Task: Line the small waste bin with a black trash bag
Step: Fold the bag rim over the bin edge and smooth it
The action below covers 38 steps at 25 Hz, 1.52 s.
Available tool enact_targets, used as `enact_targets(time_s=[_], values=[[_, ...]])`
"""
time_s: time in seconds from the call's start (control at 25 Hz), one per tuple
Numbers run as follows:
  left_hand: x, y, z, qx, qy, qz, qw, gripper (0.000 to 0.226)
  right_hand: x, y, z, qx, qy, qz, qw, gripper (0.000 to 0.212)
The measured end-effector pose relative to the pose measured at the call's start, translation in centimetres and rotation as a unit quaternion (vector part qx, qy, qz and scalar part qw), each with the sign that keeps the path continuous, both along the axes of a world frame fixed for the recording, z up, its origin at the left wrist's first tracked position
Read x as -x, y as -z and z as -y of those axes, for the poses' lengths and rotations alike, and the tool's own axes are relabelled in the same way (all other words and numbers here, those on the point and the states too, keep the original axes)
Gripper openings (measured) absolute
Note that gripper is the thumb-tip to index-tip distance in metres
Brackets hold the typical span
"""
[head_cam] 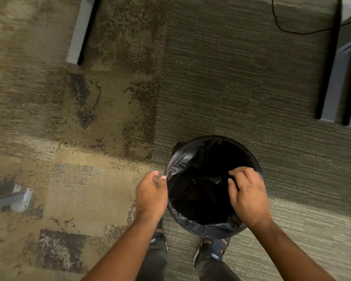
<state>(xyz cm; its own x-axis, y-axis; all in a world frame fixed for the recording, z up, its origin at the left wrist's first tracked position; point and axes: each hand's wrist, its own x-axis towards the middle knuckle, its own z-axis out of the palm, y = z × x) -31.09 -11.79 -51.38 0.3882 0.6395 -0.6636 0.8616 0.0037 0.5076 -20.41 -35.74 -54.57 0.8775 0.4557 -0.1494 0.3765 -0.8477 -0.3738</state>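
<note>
While the black trash bag (193, 191) already drapes inside the small waste bin (249, 151) on the carpet (231, 78), the right hand (249, 195) pinches a fold of film at the near-right rim. The left hand (151, 192) rests half-curled at the left rim, its grip unclear. Best to stretch each fold outward and down evenly, without tearing the film.
</note>
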Motion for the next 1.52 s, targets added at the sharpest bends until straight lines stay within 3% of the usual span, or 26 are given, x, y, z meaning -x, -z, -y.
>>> enact_targets(time_s=[0.12,0.24,0.48,0.64,0.76,1.0,1.16,1.32,1.52], values=[[0.9,-0.8,1.1,0.002,-0.019,-0.03,0.999,0.03,0.4,-1.7,1.8,-0.014,0.125,-0.011,0.992,0.036],[1.7,-0.6,2.3,0.029,-0.039,-0.058,0.997,0.017,0.6,-2.0,2.8,-0.007,0.223,-0.09,0.971,0.05],[2.2,-0.1,2.6,0.125,-0.096,-0.048,0.986,0.049,-0.7,-1.8,2.7,-0.033,0.355,-0.184,0.916,0.041],[2.9,0.1,2.1,0.159,-0.148,-0.032,0.976,0.047,-1.9,-2.2,2.0,-0.063,0.414,-0.229,0.879,0.036],[4.1,0.5,1.4,0.186,-0.191,-0.015,0.964,0.052,-2.5,-2.8,1.0,-0.072,0.412,-0.254,0.872,0.034],[7.5,0.1,-2.2,0.213,-0.291,0.015,0.933,0.054,-2.0,-4.3,-4.9,-0.056,0.343,-0.255,0.902,0.034],[10.3,-0.6,-8.1,0.211,-0.352,0.036,0.911,0.046,-1.3,-4.7,-12.8,-0.062,0.283,-0.274,0.917,0.027],[12.8,-1.3,-15.0,0.171,-0.393,0.034,0.903,0.02,-0.4,-4.5,-21.8,-0.064,0.215,-0.287,0.931,0.025],[15.3,-1.4,-23.5,0.138,-0.455,0.087,0.875,0.025,0.4,-3.9,-33.5,-0.08,0.153,-0.31,0.935,0.042]])
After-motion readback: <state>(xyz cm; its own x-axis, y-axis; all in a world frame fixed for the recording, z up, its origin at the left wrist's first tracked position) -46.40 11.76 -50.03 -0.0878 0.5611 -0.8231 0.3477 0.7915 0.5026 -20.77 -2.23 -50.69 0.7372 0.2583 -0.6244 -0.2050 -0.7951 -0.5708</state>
